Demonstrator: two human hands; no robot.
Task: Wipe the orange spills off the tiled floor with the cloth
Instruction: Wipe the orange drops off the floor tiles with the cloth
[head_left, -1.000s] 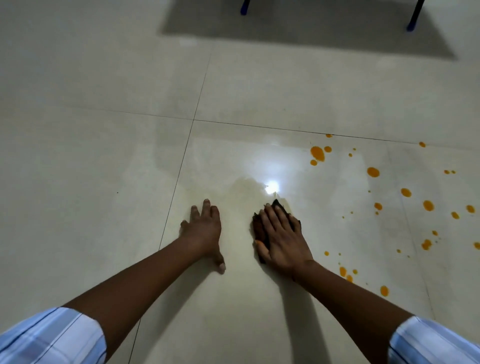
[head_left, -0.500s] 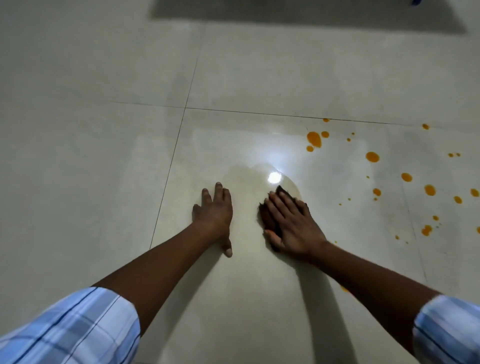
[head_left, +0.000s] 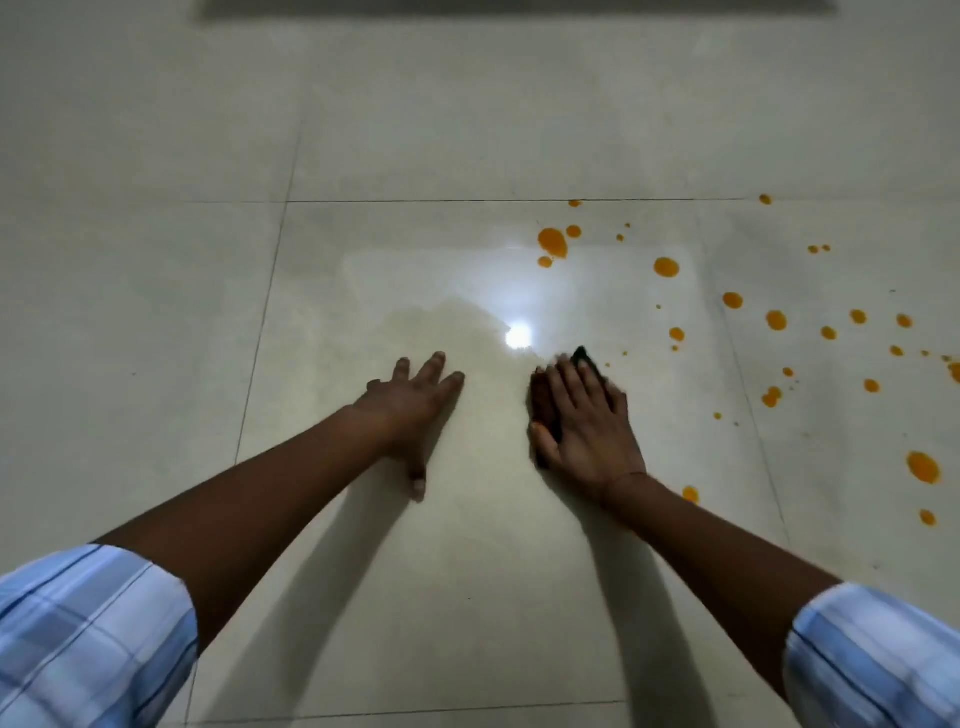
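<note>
My right hand (head_left: 587, 415) lies flat on a dark cloth (head_left: 543, 400), pressing it onto the pale tiled floor (head_left: 467, 571); only the cloth's left edge and a far corner show. My left hand (head_left: 415, 405) rests palm down on the floor to the left, fingers spread, holding nothing. Orange spills dot the tiles to the right: a large drop (head_left: 552, 242) ahead of the cloth, another (head_left: 666, 266) further right, several small ones (head_left: 776, 320) beyond, and a bigger blot (head_left: 923, 466) at the right edge. One drop (head_left: 690, 493) sits beside my right wrist.
A damp wiped patch (head_left: 441, 322) with a bright light reflection (head_left: 518, 335) lies ahead of my hands. Dark grout lines (head_left: 260, 332) cross the floor. A dark shadow band (head_left: 519, 6) runs along the top edge.
The view has tilted down and shifted, so the spills sit lower. My right hand with the cloth has slid slightly right, toward the drops. My left hand stays planted.
</note>
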